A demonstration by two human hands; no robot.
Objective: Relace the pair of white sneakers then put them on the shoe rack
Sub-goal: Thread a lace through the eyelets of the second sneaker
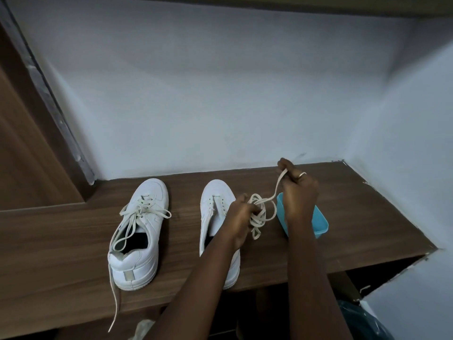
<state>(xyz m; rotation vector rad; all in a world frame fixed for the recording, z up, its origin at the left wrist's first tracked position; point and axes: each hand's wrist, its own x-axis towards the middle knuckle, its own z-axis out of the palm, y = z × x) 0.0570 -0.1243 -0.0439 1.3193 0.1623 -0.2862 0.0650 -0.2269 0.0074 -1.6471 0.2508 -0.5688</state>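
Left hand [241,217]: grip clamped on tangled lace [259,214]; right hand [300,195] pinches its free end. Best untangled fully before threading bare sneaker [215,200].

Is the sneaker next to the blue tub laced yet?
No, that sneaker has bare eyelets; the left hand and right hand hold the loose lace.

A brown wood-grain shelf [61,241] runs across the lower half of the view. Behind it rises a plain, pale blue-white wall [208,94]. At the shelf's right end a second wall of the same colour [404,168] meets the first in a corner. To the shelf's left stands a brown wooden panel [19,143], edged by a rough grey strip [49,94]. Under the shelf's front edge lies a dark recess [343,278]. The light is dim and even.
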